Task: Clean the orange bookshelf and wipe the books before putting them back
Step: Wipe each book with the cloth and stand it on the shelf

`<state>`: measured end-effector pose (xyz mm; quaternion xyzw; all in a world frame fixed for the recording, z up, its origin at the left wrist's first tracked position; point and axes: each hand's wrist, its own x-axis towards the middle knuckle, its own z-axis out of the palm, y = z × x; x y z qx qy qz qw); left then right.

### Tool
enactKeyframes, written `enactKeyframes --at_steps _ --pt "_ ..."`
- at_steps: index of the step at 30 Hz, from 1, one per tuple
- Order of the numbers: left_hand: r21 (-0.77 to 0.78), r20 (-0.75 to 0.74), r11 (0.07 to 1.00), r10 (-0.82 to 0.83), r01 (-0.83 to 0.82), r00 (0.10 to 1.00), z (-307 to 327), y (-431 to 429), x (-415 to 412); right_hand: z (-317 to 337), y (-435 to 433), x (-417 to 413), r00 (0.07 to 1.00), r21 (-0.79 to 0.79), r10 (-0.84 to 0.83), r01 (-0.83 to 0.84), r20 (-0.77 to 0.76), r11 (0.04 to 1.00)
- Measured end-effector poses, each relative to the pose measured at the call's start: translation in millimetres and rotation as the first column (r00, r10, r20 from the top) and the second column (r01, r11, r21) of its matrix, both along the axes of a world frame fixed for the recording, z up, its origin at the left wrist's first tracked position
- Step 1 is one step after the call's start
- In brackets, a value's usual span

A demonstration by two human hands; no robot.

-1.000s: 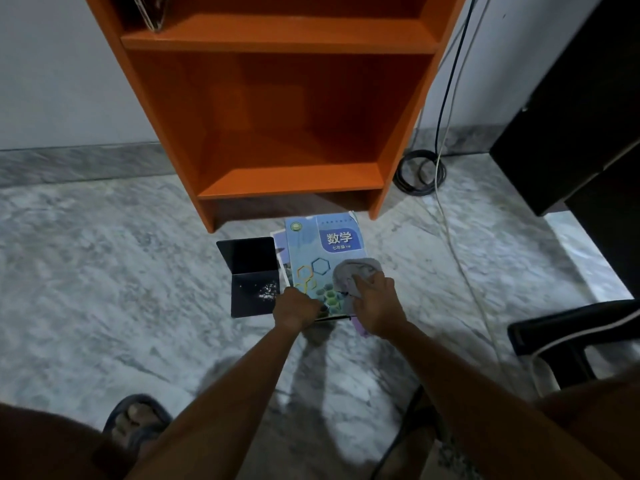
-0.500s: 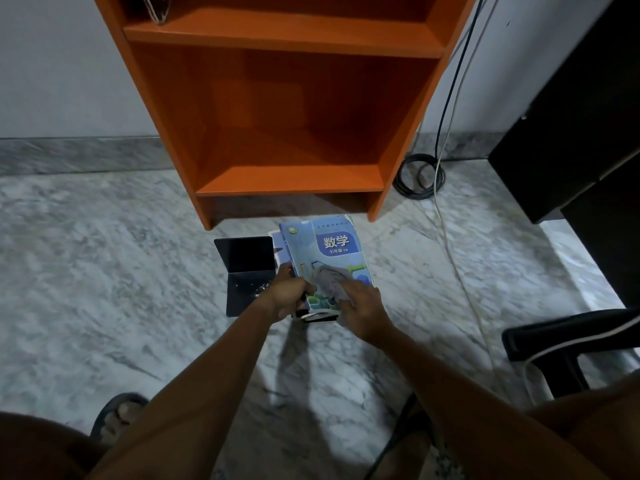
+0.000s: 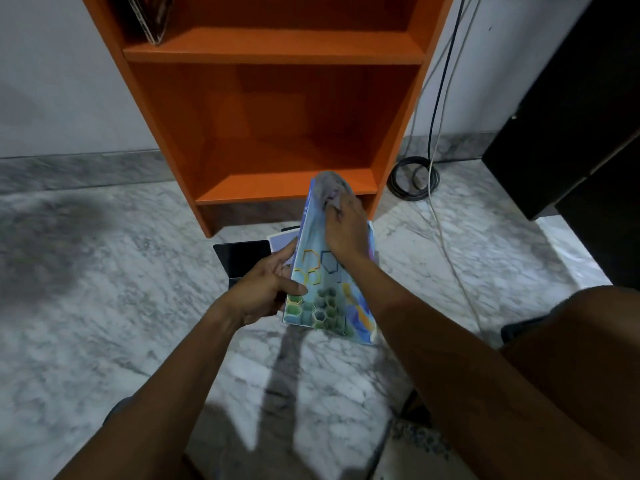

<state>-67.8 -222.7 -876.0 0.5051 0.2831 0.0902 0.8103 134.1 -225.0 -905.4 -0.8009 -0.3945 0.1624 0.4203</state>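
Pinching the book (image 3: 325, 306) by its left edge at frame centre, the left hand (image 3: 258, 292) may lose it if the right hand (image 3: 346, 230), clutching the cloth (image 3: 329, 187), rubs its top too hard.

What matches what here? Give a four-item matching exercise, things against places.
1 blue book
2 grey cloth
3 cable coil
4 black folder

A under the right hand, on the cover
B on the floor, right of the orange bookshelf
C gripped by the left hand, tilted up
D flat on the floor beyond the left hand

Pairs: 1-C, 2-A, 3-B, 4-D
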Motion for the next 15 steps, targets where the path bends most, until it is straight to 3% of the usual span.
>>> enactKeyframes --at_steps 3,6,10,12,15 --pt "0.043 0.021 0.999 0.016 -0.017 1.000 13.5 2.9 -9.9 -12.1 -7.1 16.4 0.967 -0.098 -0.214 0.202 -0.136 0.975" --pt "0.083 0.015 0.996 -0.029 0.028 0.999 19.9 1.9 -17.9 -17.4 -25.6 9.6 0.913 -0.101 -0.322 0.306 -0.250 0.947" --pt "0.096 0.023 0.995 0.028 -0.030 0.999 28.9 2.8 -29.1 -17.8 -37.5 26.2 0.758 -0.205 -0.464 0.418 -0.458 0.885" --pt "0.082 0.041 0.991 0.103 -0.106 0.994 34.7 6.8 -29.8 -21.4 -46.8 43.6 0.613 -0.243 -0.420 0.354 -0.669 0.903" --pt "0.058 0.111 0.976 0.203 -0.210 0.973 45.9 17.3 -30.9 17.2 -64.1 32.4 0.285 -0.033 -0.084 0.178 -0.955 0.983"
